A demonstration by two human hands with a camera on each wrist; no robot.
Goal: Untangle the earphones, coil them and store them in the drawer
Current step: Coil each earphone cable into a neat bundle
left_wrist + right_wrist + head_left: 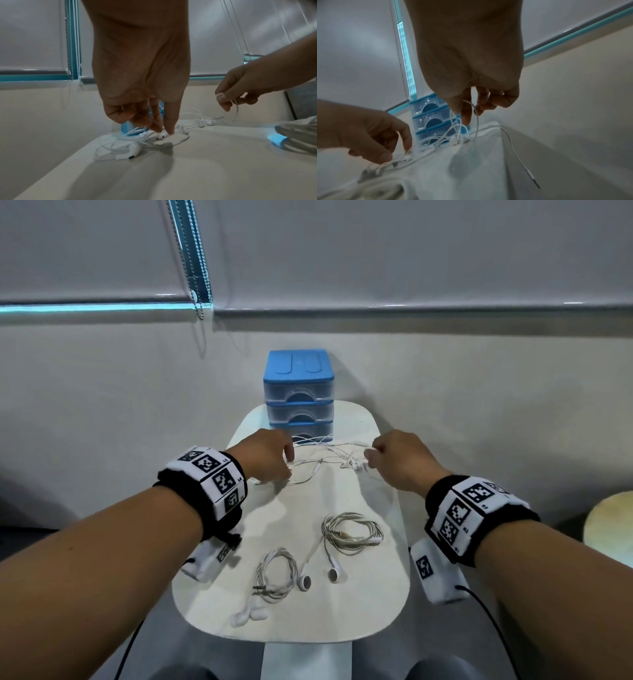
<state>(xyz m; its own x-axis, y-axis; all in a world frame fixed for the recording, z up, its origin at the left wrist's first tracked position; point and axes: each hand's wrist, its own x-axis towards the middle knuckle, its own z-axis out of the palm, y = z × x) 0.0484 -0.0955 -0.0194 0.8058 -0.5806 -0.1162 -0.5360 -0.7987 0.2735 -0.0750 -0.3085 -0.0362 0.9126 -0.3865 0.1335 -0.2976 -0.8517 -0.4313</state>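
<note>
A tangled set of white earphones (329, 460) lies at the far end of the small white table (383, 594), just in front of the blue three-drawer unit (298, 392), whose drawers are all closed. My left hand (289, 470) comes down on the tangle's left side, fingertips (160, 129) pinching wires beside an earbud (161, 136). My right hand (370, 458) pinches a loop of the cable (475, 108) a little above the table on the right. Another earbud (133, 148) lies loose at the left. The jack plug (533, 178) dangles off the table's right edge.
Two coiled earphone sets lie nearer me: a greyish one (352, 532) at centre right and a white one (277, 573) at front left, their buds loose on the table. A round stool top (609, 525) stands to the right. A blind's bead chain (195, 268) hangs by the wall.
</note>
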